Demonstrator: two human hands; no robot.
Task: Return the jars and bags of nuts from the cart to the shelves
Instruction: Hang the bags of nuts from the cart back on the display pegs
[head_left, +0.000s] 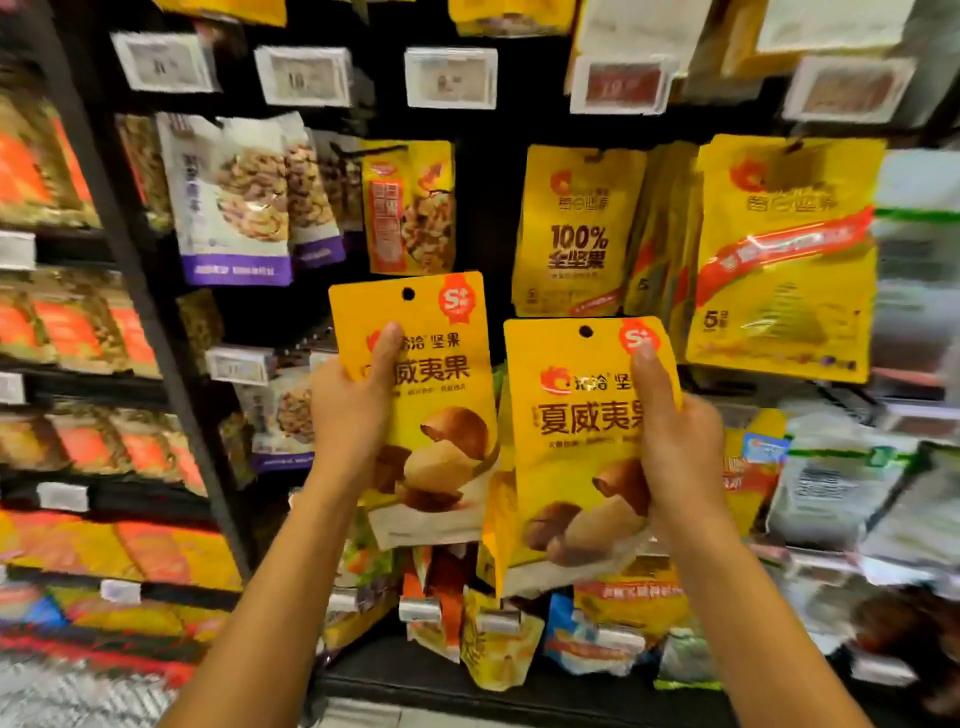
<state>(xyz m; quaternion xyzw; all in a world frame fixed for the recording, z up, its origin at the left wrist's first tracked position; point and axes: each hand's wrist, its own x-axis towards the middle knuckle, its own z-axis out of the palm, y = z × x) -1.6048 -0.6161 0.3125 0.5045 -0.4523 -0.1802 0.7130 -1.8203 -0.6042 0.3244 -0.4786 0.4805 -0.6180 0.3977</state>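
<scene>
My left hand (353, 415) grips a yellow bag of macadamia nuts (436, 395) by its left edge, thumb across the front. My right hand (670, 441) grips a second, matching yellow bag (566, 447) by its right edge, thumb pointing up near the red badge. Both bags are upright, side by side, with punched hang holes at the top. They are held up in front of a dark peg-hook display. The left bag is slightly higher than the right one. The cart is out of view.
Yellow nut bags (576, 228) hang on hooks above and to the right. White and purple nut bags (234, 202) hang upper left. Price tags (451, 78) line the top row. More bags hang below the hands (498, 634). Stocked shelves (78, 364) stand at left.
</scene>
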